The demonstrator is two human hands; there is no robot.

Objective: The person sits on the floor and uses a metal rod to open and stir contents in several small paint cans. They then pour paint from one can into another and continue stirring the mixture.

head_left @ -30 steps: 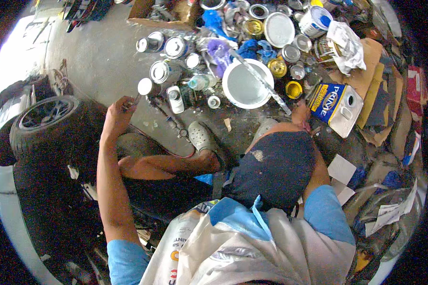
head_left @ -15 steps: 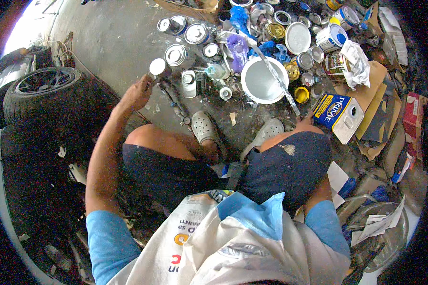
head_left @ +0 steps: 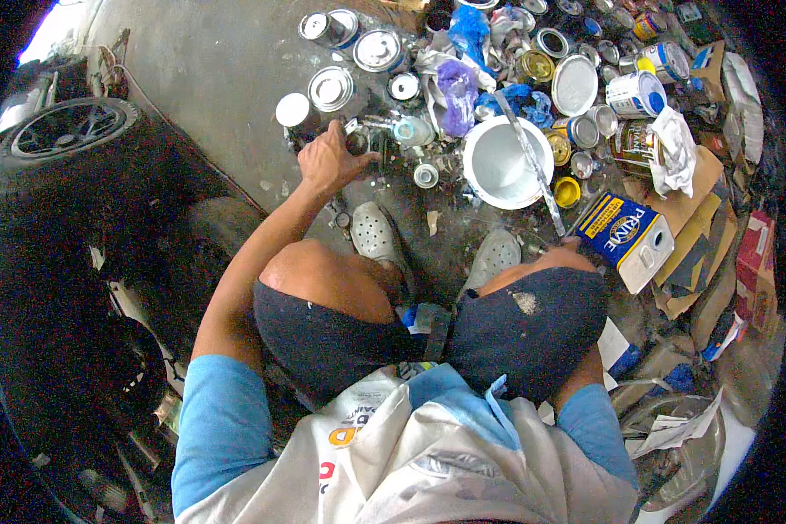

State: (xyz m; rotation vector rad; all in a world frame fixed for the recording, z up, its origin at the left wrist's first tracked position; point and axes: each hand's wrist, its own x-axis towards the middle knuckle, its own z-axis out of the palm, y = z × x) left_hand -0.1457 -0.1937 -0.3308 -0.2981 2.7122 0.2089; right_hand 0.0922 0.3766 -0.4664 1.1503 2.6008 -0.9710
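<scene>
Where our bent knees [head_left: 323,275] part, two pale clogs [head_left: 375,234] rest on the floor, and our left arm slants up and inward from its blue sleeve [head_left: 223,402]. Our right hand [head_left: 571,244] shows only as a sliver past the knee, just beside a blue-and-yellow rectangular can [head_left: 622,237]; with so little visible, we cannot tell whether it grips anything. Our left hand [head_left: 327,164] is stretched forward with its back up, unclenched, its thumb jutting right and its forefinger pointing ahead, so that a dark container [head_left: 358,141] appears between the two. Just left of it stands a white-lidded can [head_left: 293,110]. Well to its right, a smeared stick [head_left: 531,166] lies across a white bucket [head_left: 491,162], and farther off we see a purple cloth [head_left: 457,87]
</scene>
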